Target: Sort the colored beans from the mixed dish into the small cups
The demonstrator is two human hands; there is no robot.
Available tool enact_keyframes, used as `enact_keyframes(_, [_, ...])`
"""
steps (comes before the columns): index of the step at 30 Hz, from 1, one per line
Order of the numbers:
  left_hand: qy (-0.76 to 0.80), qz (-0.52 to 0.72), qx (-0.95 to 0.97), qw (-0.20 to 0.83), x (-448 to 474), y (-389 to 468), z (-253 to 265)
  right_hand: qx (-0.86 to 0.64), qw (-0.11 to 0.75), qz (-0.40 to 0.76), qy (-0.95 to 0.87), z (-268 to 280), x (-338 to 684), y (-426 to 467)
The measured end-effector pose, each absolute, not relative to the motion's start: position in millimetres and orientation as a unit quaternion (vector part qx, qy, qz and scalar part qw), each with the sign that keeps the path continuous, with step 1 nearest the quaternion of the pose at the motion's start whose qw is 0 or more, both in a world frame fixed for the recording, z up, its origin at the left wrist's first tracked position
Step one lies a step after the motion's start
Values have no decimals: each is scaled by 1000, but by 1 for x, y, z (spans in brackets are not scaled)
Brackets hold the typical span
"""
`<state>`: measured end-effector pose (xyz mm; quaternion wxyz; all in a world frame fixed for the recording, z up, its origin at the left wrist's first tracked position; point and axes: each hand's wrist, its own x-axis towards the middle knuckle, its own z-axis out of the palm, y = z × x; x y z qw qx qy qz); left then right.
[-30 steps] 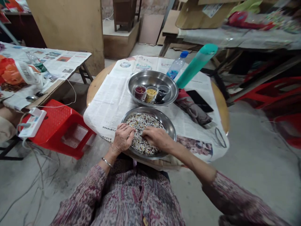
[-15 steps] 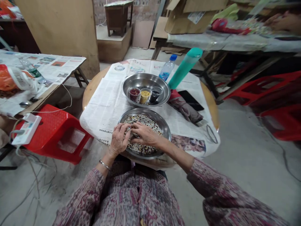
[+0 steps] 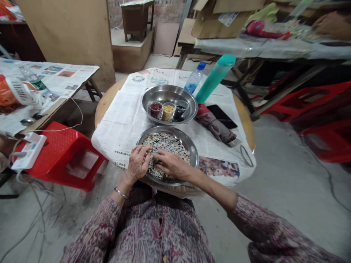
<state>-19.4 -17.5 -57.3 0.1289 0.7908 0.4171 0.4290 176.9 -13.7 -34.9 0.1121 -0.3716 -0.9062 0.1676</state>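
A steel basin in front of me holds a spread of mixed grains, mostly white with black, yellow and reddish bits. Over its left rim, my left hand is curled, fingers bent toward the thumb; whatever lies inside is hidden. My right hand reaches into the grains from the right, its fingertips bunched together and too small to show what they pinch. Behind stands a second steel basin with three clear cups: dark red beans, yellow grains and black beans.
Newspaper covers the round table. At its right are a water bottle, a teal cylinder, a folded umbrella and a dark phone. A red stool with a power strip stands at left.
My right hand has drawn away from the left hand, moving slightly right and down over the grains. The left hand stays nearly in place, still curled.
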Motion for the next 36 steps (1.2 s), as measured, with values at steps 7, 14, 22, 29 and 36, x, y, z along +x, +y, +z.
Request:
enact_keyframes(7, [409, 434, 794, 121, -20, -17, -58, -489, 90, 145, -855, -23, 201, 4])
enact_keyframes(14, [410, 430, 795, 123, -20, -17, -58, -640, 243, 84, -724, 24, 229, 59])
enact_keyframes(22, [411, 431, 792, 132, -20, -17, -58, -733, 135, 53, -664, 55, 242, 162])
enact_keyframes(29, [399, 440, 794, 127, -20, -18, -58, -747, 34, 83, -658, 51, 238, 187])
enact_keyframes(36, [410, 439, 787, 137, -20, -19, -59, -749, 17, 73, -658, 41, 244, 191])
